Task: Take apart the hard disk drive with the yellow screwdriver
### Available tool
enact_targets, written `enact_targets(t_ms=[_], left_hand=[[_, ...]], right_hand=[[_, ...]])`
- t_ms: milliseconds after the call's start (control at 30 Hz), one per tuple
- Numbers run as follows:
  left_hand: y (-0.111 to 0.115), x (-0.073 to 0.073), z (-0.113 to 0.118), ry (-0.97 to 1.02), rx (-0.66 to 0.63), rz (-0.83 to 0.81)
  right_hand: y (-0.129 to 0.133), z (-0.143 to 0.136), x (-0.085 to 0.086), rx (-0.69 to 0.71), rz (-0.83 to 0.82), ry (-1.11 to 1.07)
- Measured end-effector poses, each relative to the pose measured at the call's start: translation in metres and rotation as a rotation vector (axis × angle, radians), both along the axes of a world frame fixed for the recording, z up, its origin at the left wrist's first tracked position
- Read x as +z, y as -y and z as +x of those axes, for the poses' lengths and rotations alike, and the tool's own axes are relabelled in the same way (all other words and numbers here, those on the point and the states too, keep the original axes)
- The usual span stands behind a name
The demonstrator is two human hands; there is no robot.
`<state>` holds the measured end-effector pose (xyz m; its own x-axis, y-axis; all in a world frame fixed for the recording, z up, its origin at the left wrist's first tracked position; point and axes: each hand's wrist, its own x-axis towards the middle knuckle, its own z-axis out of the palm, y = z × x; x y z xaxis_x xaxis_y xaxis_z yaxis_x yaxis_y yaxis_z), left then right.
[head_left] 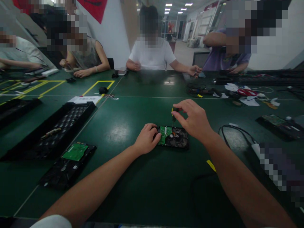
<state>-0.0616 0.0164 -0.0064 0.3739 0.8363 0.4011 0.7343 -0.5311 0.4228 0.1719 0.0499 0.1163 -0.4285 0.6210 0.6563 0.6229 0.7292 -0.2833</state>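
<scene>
And here is the right grip (175, 113), fingertips pinched around a dark screwdriver (175, 114) with a yellow stripe, its handle upright and its thin shaft running down to the hard drive (180, 138). The tip meets the drive beside the edge of its green circuit board (163, 135); whether it sits in a screw is too small to tell. Over on the other side, the left grip (155, 136) is closed on the left end of that drive, fingers over the far edge, thumb by the circuit board. The drive lies flat on the green table (133, 180), right between the two.

Moving out to the left, a second drive (62, 170) lies at an angle, green board up, near a long black tray (28, 144) holding rows of small parts. A sheet of white paper (85, 100) sits at the tray's far end. Swing right: a yellow strip (211, 165) by the right forearm, a black cable (224, 127) looping beyond it, and a third drive (273, 119) near the right edge.

Across the table, a person in a white shirt (152, 53) reaches one hand sideways, with a person in purple (215, 60) alongside.
</scene>
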Motion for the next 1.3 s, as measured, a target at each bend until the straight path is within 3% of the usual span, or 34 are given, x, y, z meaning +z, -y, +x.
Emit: enact_targets(t_ms=[433, 633, 833, 1300], left_hand=[[0.0, 0.0, 0.0, 0.002, -0.001, 0.001], [0.0, 0.001, 0.0, 0.015, -0.006, 0.004], [0.0, 0.001, 0.0, 0.009, -0.003, -0.001], [0.0, 0.001, 0.0, 0.01, -0.007, 0.004]], right_hand=[[0.001, 0.002, 0.0, -0.08, -0.048, 0.041], [0.004, -0.001, 0.002, -0.055, -0.065, 0.038], [-0.002, -0.003, -0.006, -0.177, -0.063, -0.06], [-0.002, -0.002, -0.007, -0.246, -0.086, -0.065]])
